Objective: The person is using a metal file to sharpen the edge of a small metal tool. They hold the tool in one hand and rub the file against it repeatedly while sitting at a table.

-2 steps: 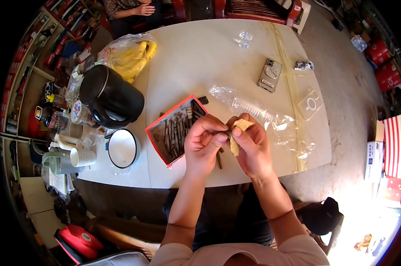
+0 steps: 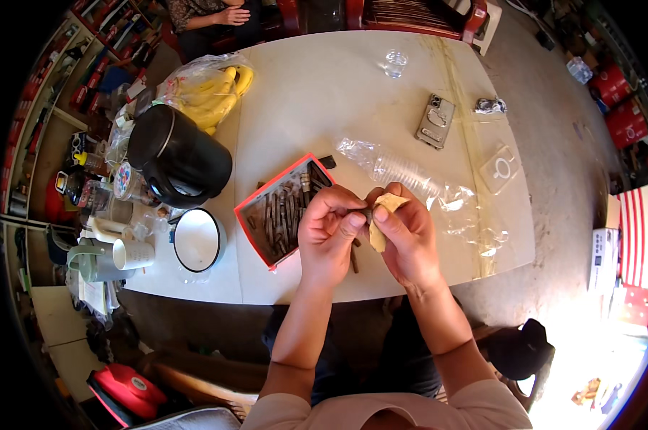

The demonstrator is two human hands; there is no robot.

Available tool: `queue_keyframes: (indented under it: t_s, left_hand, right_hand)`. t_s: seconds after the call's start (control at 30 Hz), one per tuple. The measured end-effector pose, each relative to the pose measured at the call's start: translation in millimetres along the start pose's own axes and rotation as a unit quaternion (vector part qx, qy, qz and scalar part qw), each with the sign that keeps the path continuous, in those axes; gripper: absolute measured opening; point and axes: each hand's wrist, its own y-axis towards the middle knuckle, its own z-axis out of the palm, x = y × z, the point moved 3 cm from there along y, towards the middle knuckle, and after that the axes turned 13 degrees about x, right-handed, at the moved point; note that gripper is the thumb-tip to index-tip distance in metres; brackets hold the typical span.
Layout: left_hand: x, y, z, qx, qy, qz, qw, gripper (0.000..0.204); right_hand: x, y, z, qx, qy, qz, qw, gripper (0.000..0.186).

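Over the near edge of the table, my left hand (image 2: 325, 235) pinches a small dark metal piece (image 2: 368, 213) between thumb and fingers; most of it is hidden. Closed beside it, my right hand (image 2: 411, 242) grips a folded pale-yellow piece of cloth or paper (image 2: 377, 237), pressed against the end of the metal piece. Just left of my hands, an open red-rimmed box (image 2: 248, 228) holds many dark metal rods (image 2: 284, 218) that look like drill bits or cutters. A loose rod (image 2: 354, 261) lies beneath my hands.
Left of the box stand a white enamel basin (image 2: 197, 240), a black kettle (image 2: 180, 154), a white cup (image 2: 132, 254) and bagged bananas (image 2: 211, 100). A clear plastic sleeve (image 2: 403, 170), phone (image 2: 435, 120) and glass (image 2: 396, 63) lie farther right. Someone sits across the table.
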Motion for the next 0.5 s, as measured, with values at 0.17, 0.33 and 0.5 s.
queue_keyframes:
  t_s: [0.17,0.33,0.5]
  left_hand:
    - [-2.5,4.3,2.8,0.033,0.009,-0.017,0.999,0.010]
    - [-3.8,2.5,-1.2,0.008,-0.026,-0.039,0.999,0.009]
    - [-5.6,3.9,-4.8,0.035,0.010,-0.034,0.999,0.009]
  right_hand:
    - [0.9,-1.0,-3.7,-0.003,0.028,0.021,0.999,0.012]
    - [-1.3,2.8,1.2,-0.008,-0.026,-0.005,1.000,0.011]
    - [-7.1,2.9,-3.3,0.016,-0.007,-0.004,1.000,0.011]
